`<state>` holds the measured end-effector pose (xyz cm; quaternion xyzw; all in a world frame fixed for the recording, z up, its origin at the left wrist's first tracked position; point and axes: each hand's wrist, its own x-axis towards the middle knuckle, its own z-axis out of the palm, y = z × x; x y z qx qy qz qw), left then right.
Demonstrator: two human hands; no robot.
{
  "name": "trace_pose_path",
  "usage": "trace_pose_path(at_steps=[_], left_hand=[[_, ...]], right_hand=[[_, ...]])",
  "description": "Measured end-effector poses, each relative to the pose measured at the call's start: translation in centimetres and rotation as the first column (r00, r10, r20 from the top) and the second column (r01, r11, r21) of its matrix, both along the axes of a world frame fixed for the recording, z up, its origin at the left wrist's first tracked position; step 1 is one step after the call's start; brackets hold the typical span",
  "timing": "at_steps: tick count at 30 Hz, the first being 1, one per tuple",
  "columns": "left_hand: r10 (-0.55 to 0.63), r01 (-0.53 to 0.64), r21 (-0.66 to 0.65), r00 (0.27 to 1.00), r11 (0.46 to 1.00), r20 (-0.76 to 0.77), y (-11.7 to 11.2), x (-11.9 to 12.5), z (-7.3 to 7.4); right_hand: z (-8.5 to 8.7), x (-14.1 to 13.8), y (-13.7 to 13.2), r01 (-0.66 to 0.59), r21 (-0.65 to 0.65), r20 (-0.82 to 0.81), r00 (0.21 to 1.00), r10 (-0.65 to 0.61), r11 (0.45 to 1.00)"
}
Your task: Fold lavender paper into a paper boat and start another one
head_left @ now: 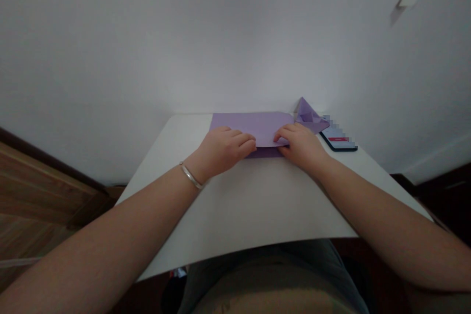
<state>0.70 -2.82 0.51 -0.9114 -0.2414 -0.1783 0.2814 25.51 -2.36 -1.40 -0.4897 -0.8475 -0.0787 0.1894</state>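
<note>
A lilac sheet of paper (253, 125) lies folded over on the white table (235, 206), its upper layer ending a little short of the near edge. My left hand (222, 149) has its fingers curled on the near edge of the fold, pressing it. My right hand (300, 144) pinches the same edge at its right end, fingers bent together. A silver bangle (191, 176) sits on my left wrist. Both hands touch the paper.
A finished folded lilac paper shape (309, 115) stands at the table's back right, beside a phone (338, 141) lying flat with its screen lit. A white wall rises right behind the table. Wooden floor shows at the left.
</note>
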Motion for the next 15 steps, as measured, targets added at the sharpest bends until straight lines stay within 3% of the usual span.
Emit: trace_pose_path(at_steps=[4,8,11,15], left_hand=[[0.036,-0.045,0.085,0.994,0.995,0.101,0.8,-0.5,-0.5],[0.219,-0.232,0.13,0.97,0.964,0.105,1.1,-0.5,-0.4],[0.29,-0.294,0.071,0.955,0.953,0.06,1.1,-0.3,-0.6],[0.342,-0.343,-0.101,0.939,0.934,-0.029,0.8,-0.1,-1.1]], right_hand=[[0.3,0.5,0.0,0.076,0.085,0.017,0.997,-0.078,0.993],[0.7,0.3,-0.5,-0.034,0.14,0.011,0.999,0.032,0.99],[0.8,-0.5,-1.2,-0.155,0.167,-0.013,0.987,0.16,0.974],[0.5,-1.9,-1.9,-0.308,0.161,-0.03,0.948,0.316,0.938]])
